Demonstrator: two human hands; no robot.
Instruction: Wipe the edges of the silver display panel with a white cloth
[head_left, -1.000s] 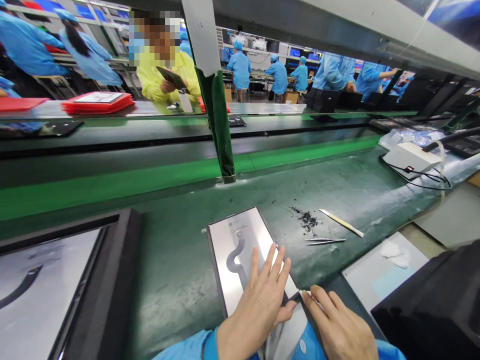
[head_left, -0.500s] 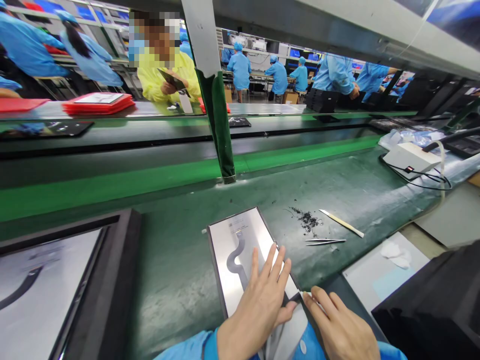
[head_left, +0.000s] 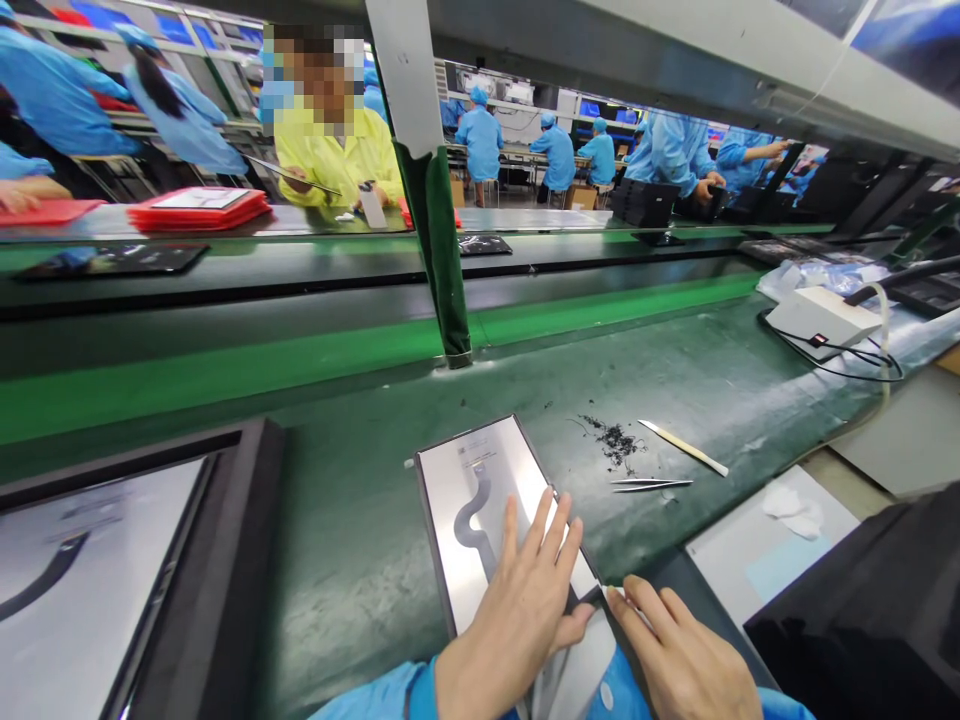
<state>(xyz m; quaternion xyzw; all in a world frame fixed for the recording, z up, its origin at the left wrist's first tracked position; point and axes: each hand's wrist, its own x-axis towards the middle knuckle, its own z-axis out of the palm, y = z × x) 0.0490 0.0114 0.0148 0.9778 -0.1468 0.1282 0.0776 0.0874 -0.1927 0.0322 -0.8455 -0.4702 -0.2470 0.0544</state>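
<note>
Left hand (head_left: 517,620) is lying flat with the fingers (head_left: 551,530) spread out, pressing down on the silver panel (head_left: 469,500), not gripping anything. Right hand (head_left: 686,660) sits just beside it at the panel's right edge, fingertips (head_left: 619,597) pinched on something thin and whitish right at the rim; it's too small to say what it is. The panel lies flat on the dark green mat (head_left: 360,560), directly under the left palm and running away from the fingers.

Just past the right fingertips there's a pair of tweezers (head_left: 651,484), a flat pale stick (head_left: 682,446) and a little pile of black scraps (head_left: 613,438). Farther right of the hands is a white box with cables (head_left: 821,318). Well off to the left of the fingers sits a black tray (head_left: 217,570) with another silver panel in it.
</note>
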